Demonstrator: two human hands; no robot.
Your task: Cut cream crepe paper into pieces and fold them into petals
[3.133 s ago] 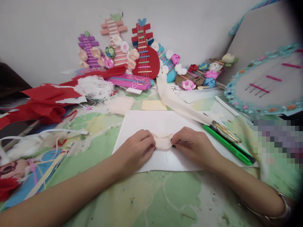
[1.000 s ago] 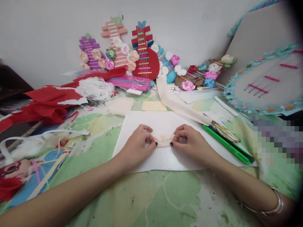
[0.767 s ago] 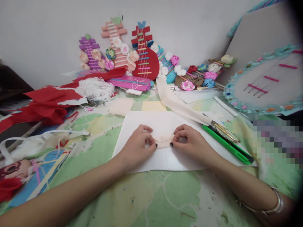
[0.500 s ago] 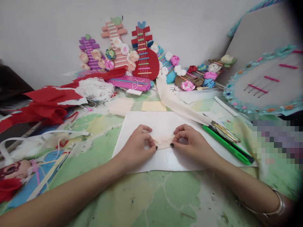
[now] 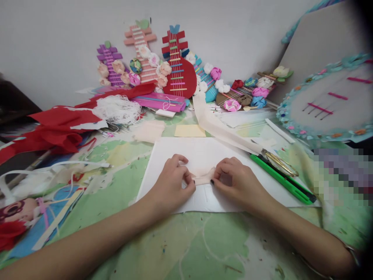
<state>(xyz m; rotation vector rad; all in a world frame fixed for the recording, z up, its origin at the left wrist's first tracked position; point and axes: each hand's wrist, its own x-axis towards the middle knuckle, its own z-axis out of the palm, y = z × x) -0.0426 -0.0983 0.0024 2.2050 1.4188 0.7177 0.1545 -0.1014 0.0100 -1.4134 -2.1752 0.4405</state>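
Observation:
Between my two hands a small piece of pale peach crepe paper is stretched sideways, its top edge folded or crumpled. My left hand pinches its left end between thumb and fingers. At the other end, my right hand grips it in the same way. Both hands rest low over a white board lying on the table. A green utility knife and gold-handled scissors lie at the board's right side, and a long pale paper strip runs back from the scissors.
Several small decorated lutes, one a red lute, lean on the back wall. Red fabric and white thread heap at left. A large flower-edged panel stands right. A patterned green cloth covers the table.
Both hands keep their pinch on the crepe paper, with only slight finger and wrist shifts. My right forearm has moved a little down and right, along with a small view shift.

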